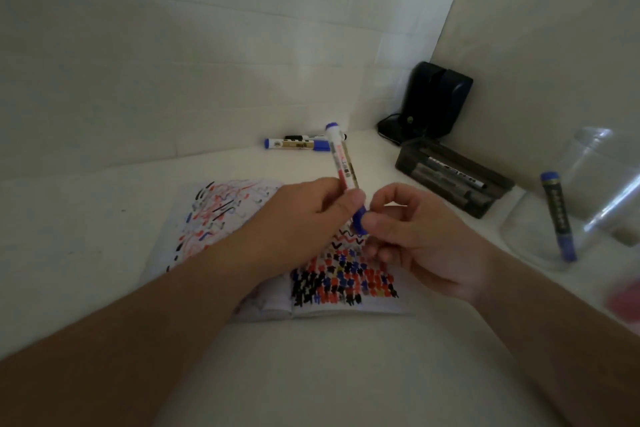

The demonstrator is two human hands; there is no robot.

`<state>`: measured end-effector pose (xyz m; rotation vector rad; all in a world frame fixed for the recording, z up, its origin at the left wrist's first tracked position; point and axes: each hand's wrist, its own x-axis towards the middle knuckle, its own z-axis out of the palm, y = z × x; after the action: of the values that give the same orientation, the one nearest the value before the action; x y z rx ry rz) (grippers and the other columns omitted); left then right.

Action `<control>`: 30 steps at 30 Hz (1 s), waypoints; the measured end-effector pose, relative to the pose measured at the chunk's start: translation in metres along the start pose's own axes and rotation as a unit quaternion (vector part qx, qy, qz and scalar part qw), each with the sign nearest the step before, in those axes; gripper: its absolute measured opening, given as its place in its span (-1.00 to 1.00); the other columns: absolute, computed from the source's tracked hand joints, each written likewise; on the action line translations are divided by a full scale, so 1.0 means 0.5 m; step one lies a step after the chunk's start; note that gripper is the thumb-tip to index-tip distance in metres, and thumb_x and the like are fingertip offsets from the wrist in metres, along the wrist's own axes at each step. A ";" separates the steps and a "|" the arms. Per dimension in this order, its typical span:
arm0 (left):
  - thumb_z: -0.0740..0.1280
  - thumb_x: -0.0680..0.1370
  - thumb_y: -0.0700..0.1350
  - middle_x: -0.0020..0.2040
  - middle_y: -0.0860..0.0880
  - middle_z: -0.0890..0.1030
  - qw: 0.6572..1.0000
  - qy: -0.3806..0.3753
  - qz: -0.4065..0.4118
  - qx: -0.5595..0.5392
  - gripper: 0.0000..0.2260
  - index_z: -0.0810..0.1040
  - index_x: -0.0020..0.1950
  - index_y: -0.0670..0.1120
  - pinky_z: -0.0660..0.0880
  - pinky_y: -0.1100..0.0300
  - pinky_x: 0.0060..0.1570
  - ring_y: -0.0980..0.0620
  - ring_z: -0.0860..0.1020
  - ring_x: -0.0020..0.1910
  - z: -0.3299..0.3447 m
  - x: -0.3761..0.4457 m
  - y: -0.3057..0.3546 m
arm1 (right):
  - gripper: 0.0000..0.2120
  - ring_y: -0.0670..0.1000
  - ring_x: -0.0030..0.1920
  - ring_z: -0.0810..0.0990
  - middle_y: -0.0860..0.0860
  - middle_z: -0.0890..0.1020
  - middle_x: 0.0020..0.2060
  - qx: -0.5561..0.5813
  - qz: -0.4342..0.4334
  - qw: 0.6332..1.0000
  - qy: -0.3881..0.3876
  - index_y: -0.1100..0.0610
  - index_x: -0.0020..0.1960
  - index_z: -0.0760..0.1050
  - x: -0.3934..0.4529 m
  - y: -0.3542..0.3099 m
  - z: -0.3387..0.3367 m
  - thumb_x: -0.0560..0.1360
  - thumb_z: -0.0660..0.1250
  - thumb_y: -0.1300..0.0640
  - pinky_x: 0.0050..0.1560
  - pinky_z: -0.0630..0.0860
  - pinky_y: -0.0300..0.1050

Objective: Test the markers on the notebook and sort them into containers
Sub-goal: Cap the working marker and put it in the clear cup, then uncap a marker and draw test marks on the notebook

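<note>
Marker (pixel 341 158): white with a blue end, tilted up above the notebook (pixel 225 215)
Left hand (pixel 304 218): your fingers wrap round the marker
Right hand (pixel 412 236): you pinch its blue cap (pixel 359 222)
Notebook: open on the table, full of red, blue and black marks
Jar (pixel 588 198): one blue marker inside

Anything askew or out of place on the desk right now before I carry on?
Nothing spilled or broken. The clear jar holds one blue marker leaning upright; the dark box holds markers lying flat. Two markers lie loose by the wall, unsorted. The notebook lies open and heavily scribbled.
</note>
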<state>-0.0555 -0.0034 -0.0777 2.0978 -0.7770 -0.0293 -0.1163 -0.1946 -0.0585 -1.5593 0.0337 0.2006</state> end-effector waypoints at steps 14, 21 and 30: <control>0.02 0.68 0.09 -0.22 0.12 0.51 0.978 -0.072 0.118 0.159 -0.77 0.42 0.21 0.13 0.41 0.26 -0.23 0.14 0.49 -0.18 0.008 -0.024 0.016 | -0.58 -0.09 -0.47 0.40 0.06 0.45 -0.42 -0.015 -0.134 0.991 0.014 0.07 0.23 0.61 -0.012 0.032 0.018 0.51 0.30 -0.16 -0.45 0.34 -0.23; 0.07 0.69 0.09 -0.34 0.12 0.50 0.975 -0.082 0.134 0.154 -0.66 0.41 0.43 0.11 0.44 0.27 -0.21 0.12 0.54 -0.24 0.002 -0.025 0.010 | -0.70 -0.05 -0.48 0.36 0.07 0.46 -0.45 0.004 -0.127 0.992 0.012 0.07 0.17 0.68 -0.010 0.038 0.015 0.68 0.17 0.06 -0.49 0.29 -0.23; 0.23 0.60 0.28 -0.17 0.06 0.62 0.978 -0.123 0.059 0.160 -0.62 0.21 0.38 0.33 0.47 0.29 -0.27 0.19 0.56 -0.21 -0.018 -0.026 0.004 | -0.73 0.00 -0.37 0.50 0.08 0.59 -0.33 0.067 -0.103 0.992 -0.026 0.07 0.14 0.67 -0.019 0.026 -0.019 0.49 0.31 0.10 -0.37 0.42 -0.17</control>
<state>-0.0644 0.0092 -0.0739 2.3764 -1.1162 -0.1073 -0.1265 -0.2049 -0.0699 -1.4122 -0.1507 0.0740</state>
